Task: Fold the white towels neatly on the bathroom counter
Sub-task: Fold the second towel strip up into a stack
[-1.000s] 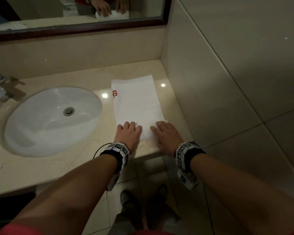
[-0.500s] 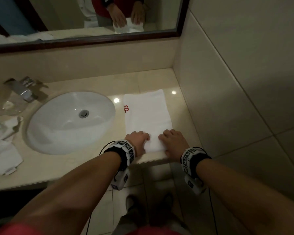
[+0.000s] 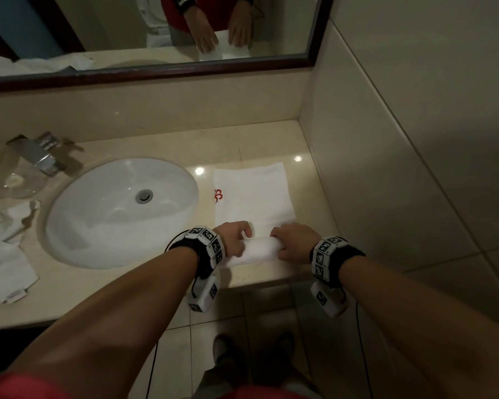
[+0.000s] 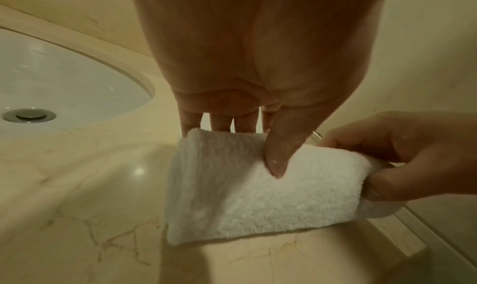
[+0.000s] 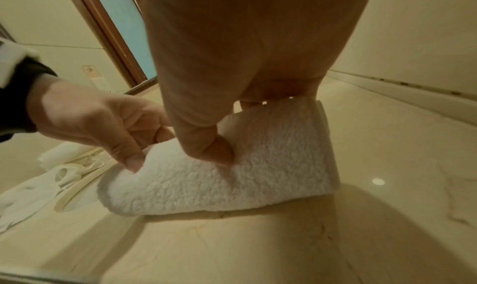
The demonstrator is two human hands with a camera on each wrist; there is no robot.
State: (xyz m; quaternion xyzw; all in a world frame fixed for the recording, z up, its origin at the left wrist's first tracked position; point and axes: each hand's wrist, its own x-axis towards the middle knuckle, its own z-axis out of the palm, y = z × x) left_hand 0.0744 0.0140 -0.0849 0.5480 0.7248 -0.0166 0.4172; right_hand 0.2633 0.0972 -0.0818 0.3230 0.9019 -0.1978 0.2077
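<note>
A white towel with a red mark on its left edge lies lengthwise on the beige counter, right of the sink. Its near end is lifted off the counter and curled over. My left hand pinches that end on the left, thumb on the near face and fingers behind, as the left wrist view shows on the towel. My right hand pinches the same end on the right, thumb pressed into the towel.
A white oval sink with a metal tap sits left of the towel. More loose white towels lie at the counter's left end. A tiled wall stands right of the towel; a mirror hangs behind.
Both hands lay flat on the towel's near end a second ago. Now they pinch that end and have lifted and curled it up off the counter.
</note>
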